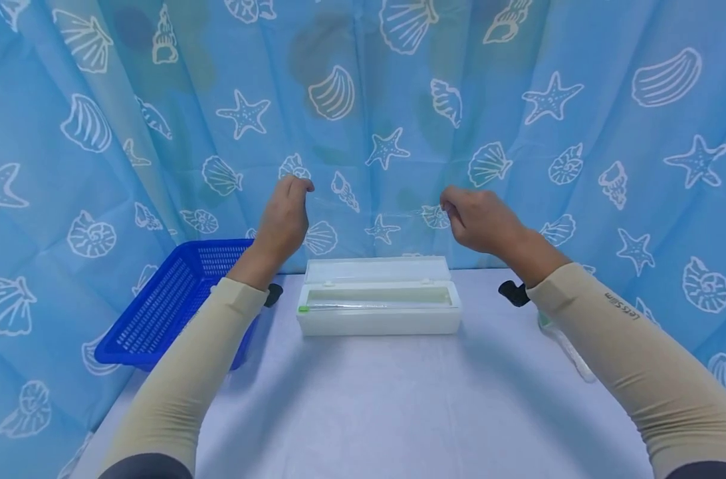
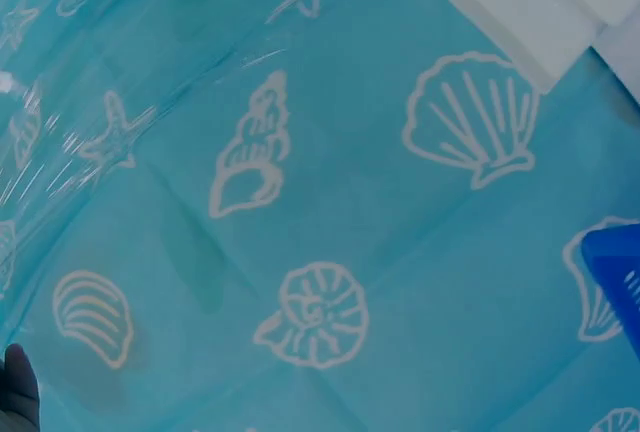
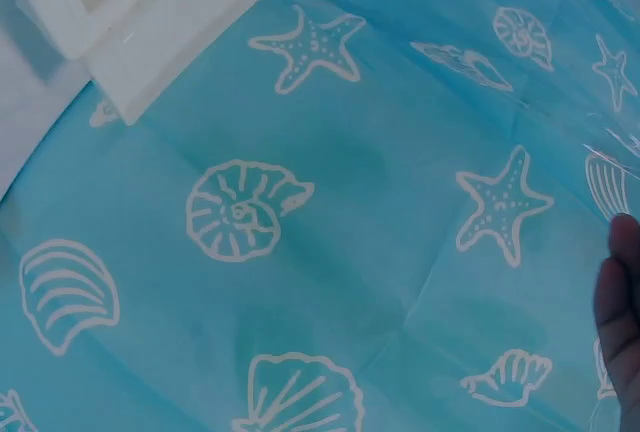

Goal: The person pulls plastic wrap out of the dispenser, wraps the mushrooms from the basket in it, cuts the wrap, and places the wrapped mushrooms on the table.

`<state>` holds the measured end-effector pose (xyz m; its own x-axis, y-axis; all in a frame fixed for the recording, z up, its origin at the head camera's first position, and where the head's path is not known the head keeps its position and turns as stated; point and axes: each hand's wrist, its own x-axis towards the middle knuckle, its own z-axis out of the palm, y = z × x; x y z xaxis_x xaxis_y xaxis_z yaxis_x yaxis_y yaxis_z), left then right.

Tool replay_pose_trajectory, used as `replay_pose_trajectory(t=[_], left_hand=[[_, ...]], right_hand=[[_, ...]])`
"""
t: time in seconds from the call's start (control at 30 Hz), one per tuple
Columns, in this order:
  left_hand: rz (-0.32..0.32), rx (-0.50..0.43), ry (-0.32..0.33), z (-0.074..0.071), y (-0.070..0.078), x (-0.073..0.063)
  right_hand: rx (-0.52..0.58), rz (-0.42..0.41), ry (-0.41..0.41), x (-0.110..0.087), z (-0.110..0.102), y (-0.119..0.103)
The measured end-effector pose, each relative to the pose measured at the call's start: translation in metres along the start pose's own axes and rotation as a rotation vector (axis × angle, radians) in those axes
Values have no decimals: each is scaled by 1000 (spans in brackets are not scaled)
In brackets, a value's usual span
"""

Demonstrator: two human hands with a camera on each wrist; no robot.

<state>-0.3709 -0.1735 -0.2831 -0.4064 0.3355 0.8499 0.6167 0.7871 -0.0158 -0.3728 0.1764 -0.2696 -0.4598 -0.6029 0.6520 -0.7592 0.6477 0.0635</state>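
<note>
A thin clear sheet of plastic film (image 1: 371, 207) stretches in the air between the two hands, above and behind a white box. My left hand (image 1: 284, 216) pinches its left end, and my right hand (image 1: 479, 218) pinches the right end. Shiny creases of the film (image 2: 60, 157) show at the left edge of the left wrist view, with a bit of the left hand (image 2: 18, 392) below. The white dispenser box (image 1: 379, 324) stands with its lid (image 1: 377, 269) raised. Along its front top runs a clear strip with a small green slider (image 1: 304, 309) at the left end.
A blue plastic basket (image 1: 186, 251) stands at the left, partly behind the left arm. At the right, a white-handled tool (image 1: 572, 352) lies on the white table (image 1: 393, 406), half hidden by the right arm. A blue shell-print curtain (image 1: 363, 60) hangs behind.
</note>
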Motion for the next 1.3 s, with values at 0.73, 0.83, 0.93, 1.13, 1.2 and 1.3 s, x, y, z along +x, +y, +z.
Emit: replay_pose_trajectory(t=[0.73, 0.83, 0.93, 1.13, 1.2, 1.3], left_hand=[[46, 10, 144, -20, -2, 25], [41, 7, 162, -23, -3, 27], [44, 2, 175, -26, -3, 30], [72, -7, 186, -33, 0, 31], [85, -6, 186, -35, 2, 29], [108, 0, 184, -38, 6, 25]], right_hand=[[-25, -54, 191, 29, -20, -1], [-18, -59, 228, 32, -22, -3], [-14, -61, 259, 35, -24, -5], [1, -89, 296, 34, -26, -9], [3, -111, 306, 30, -27, -10], [14, -148, 311, 22, -29, -12]])
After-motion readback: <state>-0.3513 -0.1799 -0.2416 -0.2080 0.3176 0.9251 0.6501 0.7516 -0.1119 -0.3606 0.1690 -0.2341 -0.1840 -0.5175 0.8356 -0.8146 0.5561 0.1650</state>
